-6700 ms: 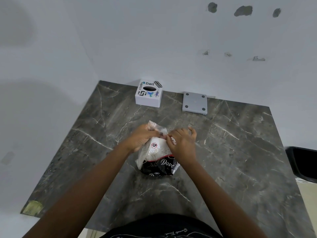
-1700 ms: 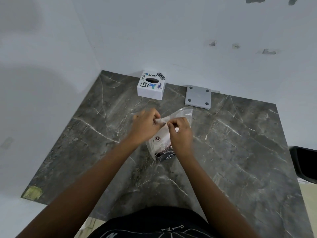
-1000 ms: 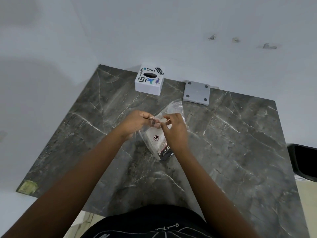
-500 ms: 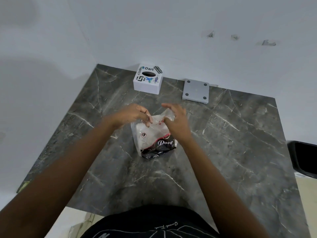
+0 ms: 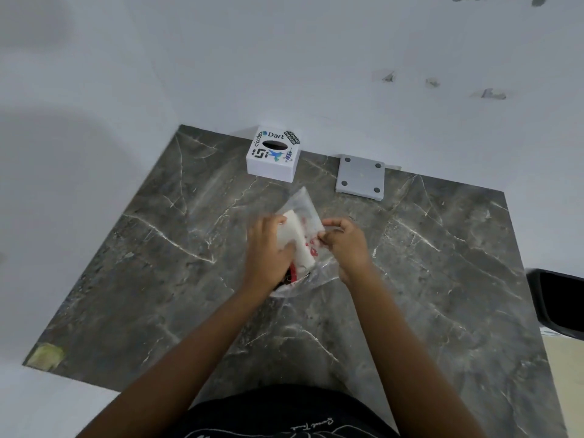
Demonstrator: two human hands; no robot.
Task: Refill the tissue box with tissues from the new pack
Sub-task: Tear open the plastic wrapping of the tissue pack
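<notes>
Tissue pack [image 5: 300, 238], one clear plastic wrapper with its white stack showing, sits mid-countertop [image 5: 158, 263] between two hands, the left hand [image 5: 268, 251] clasped around the stack, the right hand [image 5: 346, 245] pinching the wrapper's edge, while one stickered tissue box [image 5: 273, 156] and one grey plate [image 5: 360, 177] stand by the wall.

Soft even light; hands [image 5: 303, 245] motion-blurred, edges distorted.

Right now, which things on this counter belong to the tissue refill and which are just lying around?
Part of the job:
- tissue pack, gripped by left hand and right hand
- white tissue box, slot dark, against the wall

Lying about:
- grey square plate
- black object at the right edge
- yellowish scrap at the counter's near left corner
</notes>
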